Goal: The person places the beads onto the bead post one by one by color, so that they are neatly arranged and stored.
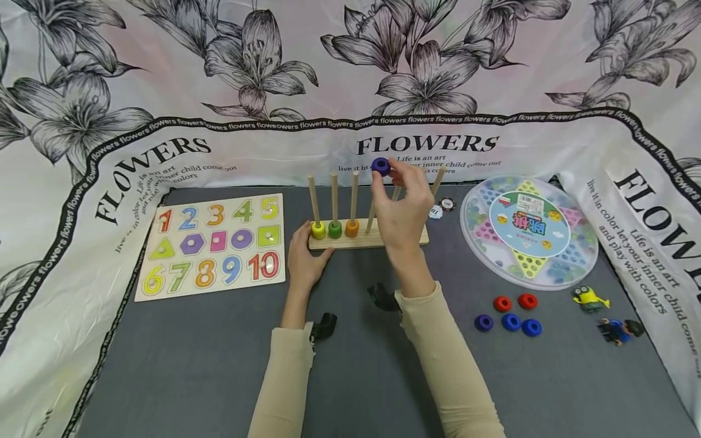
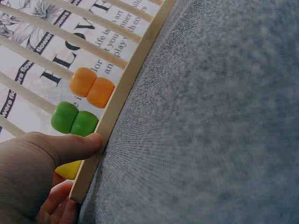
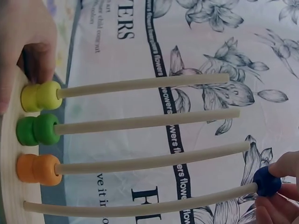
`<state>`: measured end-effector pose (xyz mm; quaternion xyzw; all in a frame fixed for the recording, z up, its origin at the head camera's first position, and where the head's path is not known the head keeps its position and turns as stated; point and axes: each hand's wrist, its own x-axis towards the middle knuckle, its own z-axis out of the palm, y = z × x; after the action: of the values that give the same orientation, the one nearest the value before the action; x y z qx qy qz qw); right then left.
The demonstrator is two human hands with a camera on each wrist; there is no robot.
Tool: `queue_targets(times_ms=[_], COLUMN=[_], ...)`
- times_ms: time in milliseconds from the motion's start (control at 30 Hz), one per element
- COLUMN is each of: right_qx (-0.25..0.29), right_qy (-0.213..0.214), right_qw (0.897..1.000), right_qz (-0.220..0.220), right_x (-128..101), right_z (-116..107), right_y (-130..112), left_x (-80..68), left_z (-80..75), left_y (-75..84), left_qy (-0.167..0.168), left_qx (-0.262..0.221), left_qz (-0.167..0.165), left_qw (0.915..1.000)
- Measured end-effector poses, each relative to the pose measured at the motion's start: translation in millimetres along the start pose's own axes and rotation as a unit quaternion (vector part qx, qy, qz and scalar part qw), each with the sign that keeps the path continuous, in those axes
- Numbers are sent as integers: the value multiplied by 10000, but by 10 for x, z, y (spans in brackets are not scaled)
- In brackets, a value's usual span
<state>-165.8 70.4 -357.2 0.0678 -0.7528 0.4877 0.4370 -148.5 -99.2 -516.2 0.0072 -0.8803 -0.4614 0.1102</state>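
Observation:
A wooden peg stand (image 1: 358,243) has upright pegs on a long base. Two yellow beads (image 3: 41,96), two green beads (image 3: 38,129) and two orange beads (image 3: 39,169) sit at the bottom of three neighbouring pegs. My left hand (image 1: 308,261) grips the left end of the base, its thumb (image 2: 84,145) on the front edge and the fingers behind. Between thumb and fingertips, my right hand (image 1: 406,213) pinches a dark purple-blue bead (image 1: 380,166). In the right wrist view that bead (image 3: 267,181) is at the tip of the fourth peg (image 3: 140,208).
Two red beads (image 1: 502,303) and several blue and purple beads (image 1: 512,322) lie on the grey cloth at right. A number board (image 1: 208,243) lies left, a round game box (image 1: 528,231) right. Two small figures (image 1: 590,299) and round chips (image 1: 435,212) are nearby.

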Motion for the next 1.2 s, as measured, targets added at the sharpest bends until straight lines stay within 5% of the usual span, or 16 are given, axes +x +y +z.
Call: queue_targets(times_ms=[467,800,1200], right_qx=[-295,-362,-789], right_qy=[1,20,-808], right_qw=[9996,9983,9859], right_qz=[41,455,1237], right_x=[-174,-574,-1019], right_z=[45,130,157], right_y=[101,388,702], left_x=[9,18,19], left_z=[5,2,-1], left_y=[-13,-6,-4], left_qy=[-6,-21,-115], left_qx=[62,81,73], left_qz=[-4,-21,-182], left_qw=[10000,10000,9997])
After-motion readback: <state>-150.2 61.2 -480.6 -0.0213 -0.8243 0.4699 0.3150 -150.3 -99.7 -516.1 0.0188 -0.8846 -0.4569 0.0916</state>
